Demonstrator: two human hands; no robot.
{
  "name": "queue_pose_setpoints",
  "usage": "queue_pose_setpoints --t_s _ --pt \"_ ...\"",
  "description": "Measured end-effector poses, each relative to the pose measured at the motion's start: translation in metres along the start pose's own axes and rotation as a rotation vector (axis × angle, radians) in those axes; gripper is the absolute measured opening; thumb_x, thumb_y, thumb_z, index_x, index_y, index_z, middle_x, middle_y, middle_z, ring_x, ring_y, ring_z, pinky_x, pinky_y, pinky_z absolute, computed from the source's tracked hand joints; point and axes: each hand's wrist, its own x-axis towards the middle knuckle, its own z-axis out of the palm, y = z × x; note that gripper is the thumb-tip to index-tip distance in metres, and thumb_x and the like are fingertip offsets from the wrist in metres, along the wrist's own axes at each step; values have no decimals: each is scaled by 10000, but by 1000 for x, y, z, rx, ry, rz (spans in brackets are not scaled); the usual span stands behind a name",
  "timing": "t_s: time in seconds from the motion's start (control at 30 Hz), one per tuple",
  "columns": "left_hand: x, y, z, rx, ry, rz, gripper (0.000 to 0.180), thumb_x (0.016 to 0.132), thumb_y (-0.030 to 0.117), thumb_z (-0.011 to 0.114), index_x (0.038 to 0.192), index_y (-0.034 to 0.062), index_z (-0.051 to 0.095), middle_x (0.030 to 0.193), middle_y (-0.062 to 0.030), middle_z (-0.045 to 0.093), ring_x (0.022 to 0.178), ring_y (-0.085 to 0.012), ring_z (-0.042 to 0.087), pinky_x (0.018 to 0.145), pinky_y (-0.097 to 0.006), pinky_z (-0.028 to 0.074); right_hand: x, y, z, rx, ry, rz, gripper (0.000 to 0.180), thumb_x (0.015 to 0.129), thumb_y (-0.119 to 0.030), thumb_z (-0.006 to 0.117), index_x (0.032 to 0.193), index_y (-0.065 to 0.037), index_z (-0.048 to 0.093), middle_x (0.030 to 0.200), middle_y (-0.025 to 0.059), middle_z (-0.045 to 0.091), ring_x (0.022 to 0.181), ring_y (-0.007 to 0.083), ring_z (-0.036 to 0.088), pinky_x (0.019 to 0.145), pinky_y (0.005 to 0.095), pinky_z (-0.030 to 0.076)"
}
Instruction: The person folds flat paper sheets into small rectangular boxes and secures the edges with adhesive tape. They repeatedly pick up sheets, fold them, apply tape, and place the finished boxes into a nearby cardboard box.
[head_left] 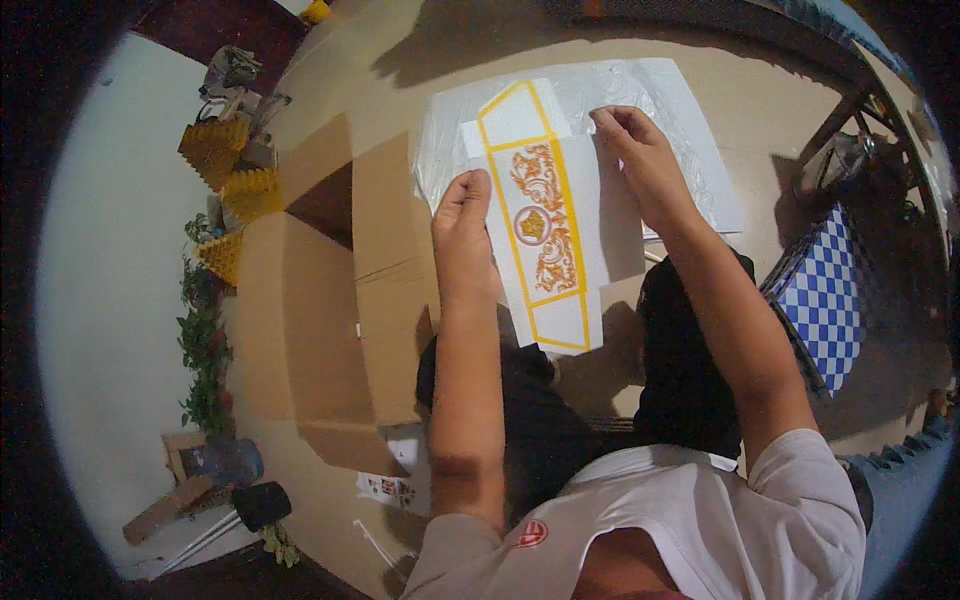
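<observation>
I hold up a flat white printed card sheet, like an unfolded carton, with thick yellow outlines, orange scrollwork and a round emblem. My left hand pinches its left edge, thumb at the top. The fingers of my right hand are closed at the upper corner of a plain, shaded panel on the sheet's right side. Beyond the hands, a white stack wrapped in clear plastic lies in front of my knees, partly covered by the sheet and my right arm.
An open brown cardboard box stands at my left. Yellow folded pieces and a leafy plant line the pale wall. To the right is a blue-and-white checked stack. A black pot-like object lies at lower left.
</observation>
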Motion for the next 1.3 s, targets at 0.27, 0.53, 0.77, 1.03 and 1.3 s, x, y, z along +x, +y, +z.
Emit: queue_pose_setpoints --t_s 0.27,0.53,0.77,1.03,1.3 --pt "1 -8 5 -6 52 130 213 967 210 552 974 3 601 948 -54 657 822 -103 604 748 -248 494 -4 18 -8 -35 -87 143 556 905 -450 577 1188 27 556 1021 115 647 859 163 604 756 296 489" --pt "-3 -5 11 114 81 140 223 983 232 522 962 25 600 929 -26 646 838 -86 577 769 -237 460 -7 6 -4 64 -157 251 510 924 -424 574 1103 54 557 985 129 656 843 160 628 735 278 515" --pt "-3 -5 13 241 111 211 236 993 263 500 941 47 580 853 30 568 810 -59 484 769 -226 410 -14 -3 4 199 -212 358 512 942 -429 539 1133 45 564 997 149 658 847 186 632 753 315 507" --pt "-5 -5 17 447 136 307 259 995 251 497 939 7 563 773 21 547 716 -63 469 652 -225 411 -8 11 5 -36 -49 33 406 941 -338 553 1186 -14 544 1075 155 622 935 198 601 816 325 483" --pt "-8 -11 21 659 27 380 226 983 184 508 915 -25 556 763 10 550 696 -51 457 613 -224 407 1 0 -10 -33 -84 -156 291 956 -312 547 946 -40 649 836 -9 604 765 73 497 702 219 396"
